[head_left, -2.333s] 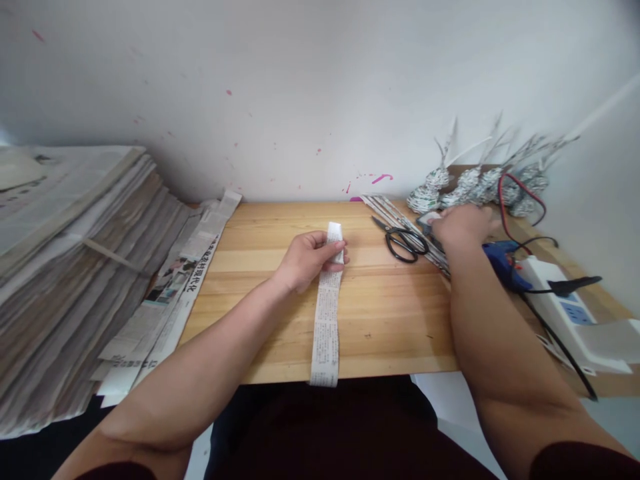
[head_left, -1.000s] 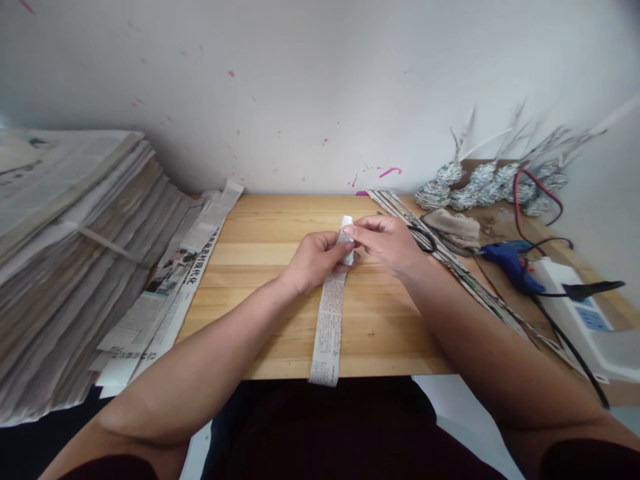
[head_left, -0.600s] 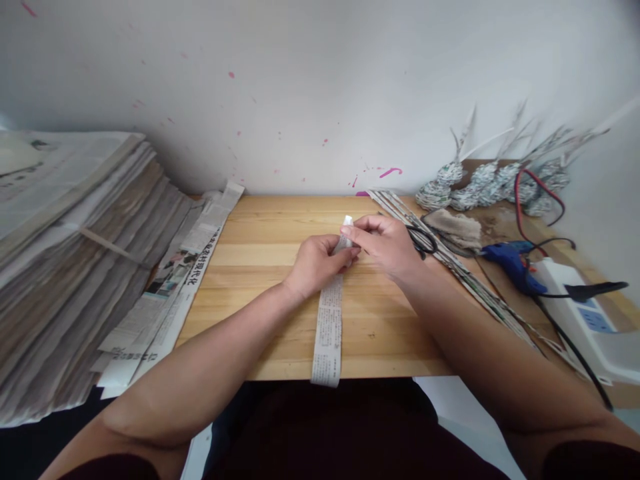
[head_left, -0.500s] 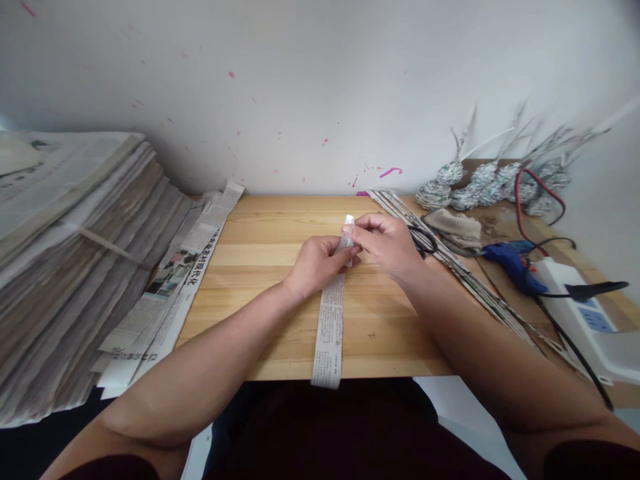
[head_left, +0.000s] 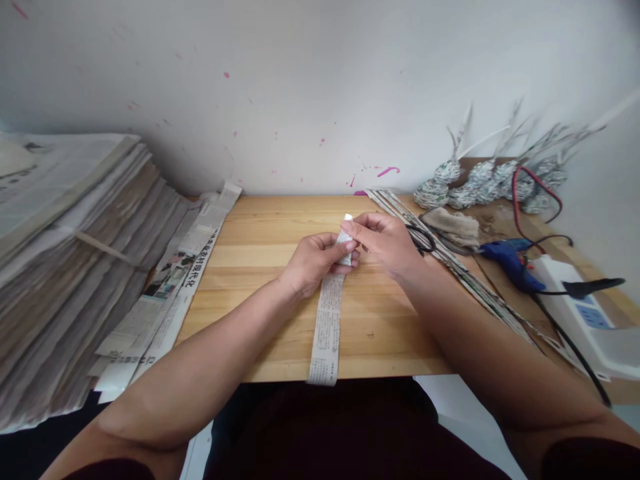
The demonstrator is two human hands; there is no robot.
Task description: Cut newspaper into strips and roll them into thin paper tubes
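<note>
A long newspaper strip (head_left: 327,327) runs up the middle of the wooden table (head_left: 265,227), its near end hanging slightly over the front edge. My left hand (head_left: 320,260) is closed on the strip near its far end, thumb on top and fingers beneath. Just beyond, my right hand (head_left: 383,240) pinches the strip's far end between thumb and fingers, where a narrow pale tip sticks up. How the paper is folded or rolled between the fingers is partly hidden.
On the left stand a tall newspaper stack (head_left: 100,253) and loose newspaper strips (head_left: 185,267). To the right lie thin paper sticks (head_left: 465,287), black-handled scissors (head_left: 423,238), a rag (head_left: 453,228), a blue glue gun (head_left: 510,263), a power strip (head_left: 565,287) and woven paper pieces (head_left: 435,187).
My left thumb and fingers have shifted slightly on the strip, showing more of its upper part. Both hands stay close together; the view has moved a little.
</note>
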